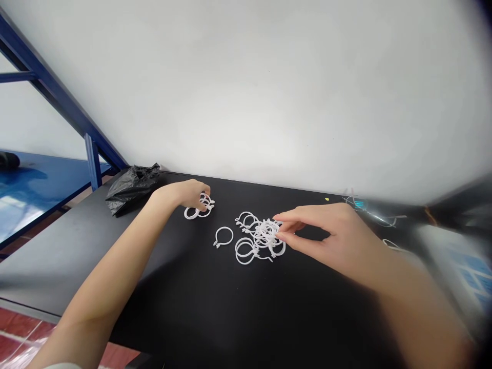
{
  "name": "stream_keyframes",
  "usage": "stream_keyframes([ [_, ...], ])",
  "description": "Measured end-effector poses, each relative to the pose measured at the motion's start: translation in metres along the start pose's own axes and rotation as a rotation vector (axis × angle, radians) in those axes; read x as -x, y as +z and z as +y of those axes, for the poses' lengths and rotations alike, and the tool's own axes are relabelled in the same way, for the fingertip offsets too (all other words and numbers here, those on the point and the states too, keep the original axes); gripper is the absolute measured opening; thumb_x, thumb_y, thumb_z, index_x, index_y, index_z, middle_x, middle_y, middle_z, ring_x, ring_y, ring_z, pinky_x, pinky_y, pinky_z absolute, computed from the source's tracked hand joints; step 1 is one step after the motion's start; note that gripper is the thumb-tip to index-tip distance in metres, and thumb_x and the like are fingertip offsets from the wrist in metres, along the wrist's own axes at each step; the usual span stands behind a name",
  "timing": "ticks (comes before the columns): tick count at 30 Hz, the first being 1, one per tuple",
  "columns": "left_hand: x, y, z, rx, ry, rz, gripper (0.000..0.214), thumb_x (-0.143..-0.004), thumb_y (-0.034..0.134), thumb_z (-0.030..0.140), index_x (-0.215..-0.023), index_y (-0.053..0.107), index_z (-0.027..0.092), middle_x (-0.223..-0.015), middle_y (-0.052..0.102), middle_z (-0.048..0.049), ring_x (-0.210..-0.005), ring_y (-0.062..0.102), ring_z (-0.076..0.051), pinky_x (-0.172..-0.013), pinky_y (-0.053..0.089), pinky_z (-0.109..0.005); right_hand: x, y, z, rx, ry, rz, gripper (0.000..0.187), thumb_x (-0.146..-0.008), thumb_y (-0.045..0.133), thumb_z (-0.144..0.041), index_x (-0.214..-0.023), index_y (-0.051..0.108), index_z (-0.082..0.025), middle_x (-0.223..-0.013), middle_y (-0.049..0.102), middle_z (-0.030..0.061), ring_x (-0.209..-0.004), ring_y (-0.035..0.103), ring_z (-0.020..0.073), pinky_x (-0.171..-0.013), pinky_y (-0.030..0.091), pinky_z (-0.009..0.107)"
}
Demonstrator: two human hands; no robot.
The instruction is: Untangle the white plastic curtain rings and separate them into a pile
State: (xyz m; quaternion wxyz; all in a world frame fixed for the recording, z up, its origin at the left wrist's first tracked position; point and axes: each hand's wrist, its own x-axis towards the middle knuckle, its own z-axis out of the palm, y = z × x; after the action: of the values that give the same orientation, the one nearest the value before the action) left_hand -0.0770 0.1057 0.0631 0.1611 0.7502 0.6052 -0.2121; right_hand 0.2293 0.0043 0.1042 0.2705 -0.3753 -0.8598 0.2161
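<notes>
Several white plastic rings lie in a pile (pixel 258 237) on the black table (pixel 192 297). My right hand (pixel 326 233) reaches into the pile from the right, its fingertips pinched on one of the rings. One single ring (pixel 223 237) lies apart, left of the pile. Further left my left hand (pixel 190 195) curls over a small cluster of white rings (pixel 200 207) and grips them against the table.
A crumpled black plastic bag (pixel 131 187) sits at the table's back left corner. A blue metal frame (pixel 57 97) and blue shelf stand to the left. Blurred wires and a small object (pixel 369 210) lie at the back right. A white wall rises behind.
</notes>
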Motion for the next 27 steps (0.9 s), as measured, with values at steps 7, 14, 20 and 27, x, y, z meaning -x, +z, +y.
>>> stream_keyframes([
  [7,0.007,0.000,0.004,-0.039,0.010,0.054,0.053,-0.075,0.061,0.035,-0.126,0.059,0.019,-0.127,0.063,-0.0135,-0.109,0.062,-0.029,-0.081,0.048,-0.032,0.001,0.000,0.001,0.014,-0.008,0.006,0.016,-0.086,0.065,-0.018,-0.099,0.071,-0.024,-0.085,0.076,-0.0046,-0.076,0.072,0.0110,-0.071,0.057,0.019],
  [14,0.020,0.000,0.010,-0.056,-0.007,0.144,0.052,-0.077,0.060,0.036,-0.125,0.056,0.017,-0.119,0.065,-0.0136,-0.105,0.063,-0.029,-0.078,0.048,-0.032,0.001,0.001,0.000,0.028,-0.026,0.022,0.016,-0.086,0.065,-0.018,-0.099,0.072,-0.023,-0.085,0.077,-0.0032,-0.075,0.073,0.0126,-0.071,0.057,0.021],
  [20,0.030,0.003,0.047,0.018,0.188,-0.034,0.043,-0.074,0.066,0.035,-0.115,0.058,0.024,-0.102,0.068,-0.0055,-0.087,0.066,-0.023,-0.066,0.047,-0.027,0.000,0.000,0.000,0.028,-0.026,0.016,0.015,-0.086,0.065,-0.018,-0.098,0.072,-0.023,-0.085,0.077,-0.0025,-0.074,0.072,0.0130,-0.068,0.057,0.022],
  [27,0.014,0.023,0.072,-0.062,0.244,-0.086,0.022,-0.076,0.056,0.022,-0.097,0.063,0.021,-0.096,0.068,-0.0079,-0.076,0.066,-0.025,-0.059,0.045,-0.031,0.000,0.000,-0.001,0.028,-0.014,-0.004,0.017,-0.086,0.064,-0.017,-0.099,0.072,-0.023,-0.086,0.077,-0.0012,-0.075,0.073,0.0150,-0.069,0.058,0.024],
])
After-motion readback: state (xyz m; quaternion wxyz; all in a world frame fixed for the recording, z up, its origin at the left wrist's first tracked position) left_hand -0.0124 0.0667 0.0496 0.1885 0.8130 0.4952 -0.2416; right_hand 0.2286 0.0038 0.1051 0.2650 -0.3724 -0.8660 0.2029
